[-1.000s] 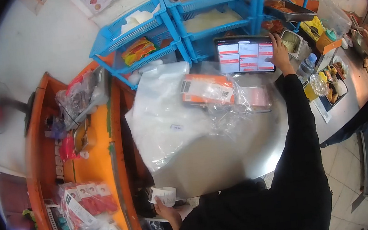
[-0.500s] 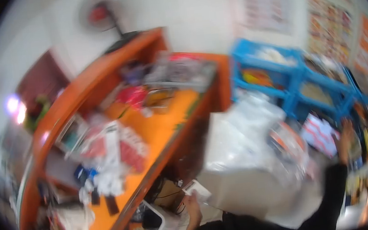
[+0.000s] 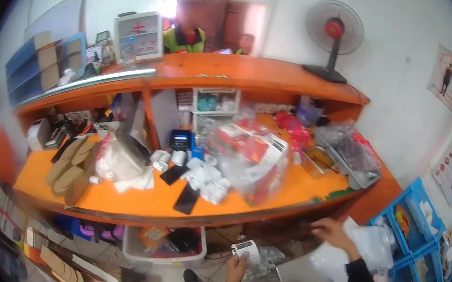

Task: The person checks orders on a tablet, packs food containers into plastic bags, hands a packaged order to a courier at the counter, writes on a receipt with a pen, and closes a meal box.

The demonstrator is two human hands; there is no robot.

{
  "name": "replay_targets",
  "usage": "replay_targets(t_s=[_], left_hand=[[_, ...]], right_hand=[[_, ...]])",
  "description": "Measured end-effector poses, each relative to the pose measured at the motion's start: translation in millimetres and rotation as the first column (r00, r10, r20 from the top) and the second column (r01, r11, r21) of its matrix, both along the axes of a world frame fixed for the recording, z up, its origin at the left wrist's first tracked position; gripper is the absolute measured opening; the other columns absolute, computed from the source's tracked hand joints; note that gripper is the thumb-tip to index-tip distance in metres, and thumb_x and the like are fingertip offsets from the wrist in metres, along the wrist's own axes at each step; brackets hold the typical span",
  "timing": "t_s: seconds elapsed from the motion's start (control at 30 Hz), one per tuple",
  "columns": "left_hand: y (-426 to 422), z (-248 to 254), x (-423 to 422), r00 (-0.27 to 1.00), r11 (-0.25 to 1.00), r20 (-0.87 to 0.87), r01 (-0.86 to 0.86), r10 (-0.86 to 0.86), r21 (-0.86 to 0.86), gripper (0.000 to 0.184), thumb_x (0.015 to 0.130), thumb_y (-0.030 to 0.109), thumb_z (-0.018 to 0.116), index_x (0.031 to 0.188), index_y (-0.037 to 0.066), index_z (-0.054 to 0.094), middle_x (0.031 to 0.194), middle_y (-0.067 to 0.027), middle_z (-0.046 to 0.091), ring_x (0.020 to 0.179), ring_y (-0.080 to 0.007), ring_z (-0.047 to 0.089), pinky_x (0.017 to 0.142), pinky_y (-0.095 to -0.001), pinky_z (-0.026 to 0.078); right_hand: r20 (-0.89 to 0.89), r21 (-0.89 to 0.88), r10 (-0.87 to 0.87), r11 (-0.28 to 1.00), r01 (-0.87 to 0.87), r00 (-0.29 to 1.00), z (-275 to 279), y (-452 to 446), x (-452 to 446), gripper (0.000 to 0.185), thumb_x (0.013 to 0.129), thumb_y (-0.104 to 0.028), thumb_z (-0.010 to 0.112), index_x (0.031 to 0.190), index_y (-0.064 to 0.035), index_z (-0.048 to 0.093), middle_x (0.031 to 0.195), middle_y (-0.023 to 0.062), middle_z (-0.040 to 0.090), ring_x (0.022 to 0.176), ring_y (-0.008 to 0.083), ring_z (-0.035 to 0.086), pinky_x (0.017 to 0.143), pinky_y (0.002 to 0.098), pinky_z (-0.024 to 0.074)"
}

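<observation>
My left hand [image 3: 234,271] is closed around a white printed label [image 3: 246,252], thumb on its face. The label curves slightly, and dark print shows near its top edge. To the right, in front of the counter, my right hand [image 3: 332,234] is raised with its fingers curled together. Whether anything small sits in its fingertips is too blurred to tell. Below that hand lies clear plastic wrapping [image 3: 320,258] beside a grey-beige surface [image 3: 300,278]. Behind both hands runs the orange counter [image 3: 276,193].
White crumpled paper [image 3: 207,182], a dark phone [image 3: 187,199] and a plastic-wrapped red package [image 3: 253,157] lie on the counter. A white bin [image 3: 166,256] stands underneath. Blue crates [image 3: 408,220] are at right, a fan [image 3: 334,28] above. A person in a bright vest [image 3: 184,40] stands behind the counter.
My view has swung left to face the counter. My right hand has left the blue crates and come nearer to the left hand, which still holds the label.
</observation>
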State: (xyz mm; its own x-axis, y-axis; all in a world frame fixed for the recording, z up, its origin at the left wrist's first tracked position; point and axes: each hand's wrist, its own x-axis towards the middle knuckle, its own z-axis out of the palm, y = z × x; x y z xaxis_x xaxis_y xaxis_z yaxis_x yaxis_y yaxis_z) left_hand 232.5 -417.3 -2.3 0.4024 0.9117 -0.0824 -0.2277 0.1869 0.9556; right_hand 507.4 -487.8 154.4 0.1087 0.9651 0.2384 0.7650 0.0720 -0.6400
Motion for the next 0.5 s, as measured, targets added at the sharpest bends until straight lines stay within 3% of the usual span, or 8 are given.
replay_targets(t_s=[0.07,0.2,0.27,0.3,0.33,0.37,0.4,0.5], left_hand=[[29,7,-20,0.996,0.997,-0.047,-0.072,0.073,0.034,0.029,0.088,0.026,0.048,0.091,-0.001,0.058,0.076,0.0022,0.056,0.068,-0.0035,0.048,0.061,-0.0197,0.04],[113,-2,-61,0.962,0.954,0.004,-0.27,0.272,0.128,0.027,0.087,0.024,0.049,0.092,-0.001,0.059,0.074,0.0023,0.058,0.065,-0.004,0.047,0.058,-0.021,0.04],[149,19,-89,0.949,0.954,-0.125,-0.277,0.29,0.112,0.027,0.087,0.023,0.049,0.092,-0.001,0.059,0.074,0.0014,0.058,0.064,-0.0046,0.048,0.057,-0.022,0.041],[173,2,-102,0.962,0.974,-0.156,-0.226,0.223,-0.006,0.027,0.087,0.023,0.049,0.091,-0.002,0.059,0.074,-0.0002,0.059,0.064,-0.0049,0.049,0.056,-0.022,0.041],[192,9,-103,0.946,0.952,0.115,-0.307,0.303,0.018,0.027,0.087,0.022,0.049,0.09,-0.003,0.058,0.072,-0.0012,0.058,0.063,-0.0051,0.05,0.056,-0.0218,0.041],[208,20,-108,0.928,0.943,0.177,-0.334,0.328,0.004,0.028,0.087,0.023,0.049,0.088,-0.003,0.058,0.072,-0.0013,0.058,0.063,-0.0052,0.05,0.056,-0.0216,0.041],[222,30,-116,0.908,0.932,0.228,-0.361,0.352,-0.002,0.028,0.087,0.023,0.049,0.087,-0.004,0.058,0.072,-0.0014,0.058,0.063,-0.0053,0.05,0.056,-0.0214,0.041],[255,27,-130,0.921,0.93,0.171,-0.363,0.349,0.055,0.028,0.087,0.023,0.049,0.084,-0.003,0.058,0.069,-0.0023,0.058,0.061,-0.0055,0.049,0.054,-0.022,0.04]], right_hand=[[-0.035,-0.119,0.252,0.96,-0.255,0.967,-20,69,-51,0.029,0.079,-0.018,0.059,0.105,-0.0046,0.056,0.101,0.0117,0.058,0.09,0.0216,0.056,0.078,0.0292,0.0442],[-0.376,-0.245,0.407,0.822,-0.513,0.832,-63,177,-147,0.03,0.083,-0.018,0.056,0.109,-0.0041,0.053,0.103,0.0073,0.057,0.094,0.0153,0.054,0.081,0.0285,0.0426],[-0.438,-0.236,0.396,0.815,-0.528,0.807,-69,221,-189,0.031,0.082,-0.018,0.056,0.11,-0.0038,0.052,0.102,0.0063,0.057,0.094,0.0142,0.053,0.082,0.0276,0.0418],[-0.492,-0.233,0.379,0.81,-0.538,0.784,-71,239,-201,0.033,0.082,-0.017,0.056,0.112,-0.0035,0.05,0.1,0.0054,0.057,0.093,0.0131,0.053,0.082,0.0267,0.0411],[-0.47,-0.267,0.376,0.802,-0.535,0.799,-75,256,-209,0.033,0.082,-0.017,0.056,0.112,-0.0035,0.05,0.1,0.0054,0.057,0.093,0.0131,0.053,0.082,0.0267,0.0411],[-0.605,-0.24,0.333,0.789,-0.565,0.723,-80,276,-218,0.033,0.082,-0.015,0.056,0.112,-0.0031,0.048,0.098,0.005,0.056,0.093,0.0121,0.052,0.082,0.0257,0.0408],[-0.732,-0.198,0.284,0.781,-0.592,0.62,-81,294,-229,0.034,0.082,-0.014,0.057,0.112,-0.0026,0.046,0.096,0.0046,0.056,0.092,0.0111,0.052,0.081,0.0246,0.0405],[-0.763,-0.263,0.123,0.838,-0.478,0.635,-71,326,-257,0.028,0.08,-0.008,0.058,0.106,-0.0023,0.047,0.094,0.0037,0.055,0.091,0.0095,0.051,0.079,0.0235,0.0406]])
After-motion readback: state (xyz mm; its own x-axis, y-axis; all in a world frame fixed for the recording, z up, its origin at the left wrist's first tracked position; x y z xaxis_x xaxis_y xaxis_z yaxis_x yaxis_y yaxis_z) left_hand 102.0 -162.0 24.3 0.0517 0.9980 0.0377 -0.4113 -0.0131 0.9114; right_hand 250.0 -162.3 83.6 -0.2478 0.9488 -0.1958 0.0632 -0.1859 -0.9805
